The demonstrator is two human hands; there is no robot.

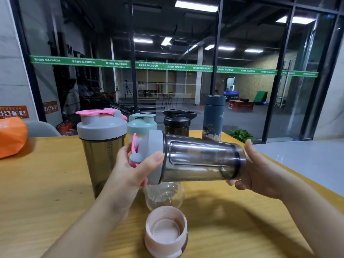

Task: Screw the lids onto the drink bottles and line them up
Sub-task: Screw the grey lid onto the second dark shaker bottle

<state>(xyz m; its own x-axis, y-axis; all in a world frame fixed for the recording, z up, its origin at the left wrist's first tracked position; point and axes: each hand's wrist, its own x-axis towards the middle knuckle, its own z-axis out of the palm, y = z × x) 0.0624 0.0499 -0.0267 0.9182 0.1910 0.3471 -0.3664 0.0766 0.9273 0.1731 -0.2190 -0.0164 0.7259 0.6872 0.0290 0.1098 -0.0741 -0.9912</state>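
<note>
I hold a smoky transparent shaker bottle (201, 161) sideways above the wooden table (46, 192). My left hand (130, 172) grips its grey lid (154, 155), which has a pink flip cap, at the bottle's left end. My right hand (260, 170) cups the bottle's base. Behind stand a tall grey-lidded shaker (101, 146), a mint-lidded bottle (140, 124), a black-lidded bottle (176, 121) and a dark blue flask (214, 118), all capped. Under the held bottle is a clear lidless bottle (163, 197). A loose pink lid (165, 229) lies upside down nearest me.
An orange bag (11, 138) lies at the table's left edge, beside a grey chair back (41, 128). The table's right edge runs diagonally past my right hand, with white floor beyond. A glass wall stands behind the table.
</note>
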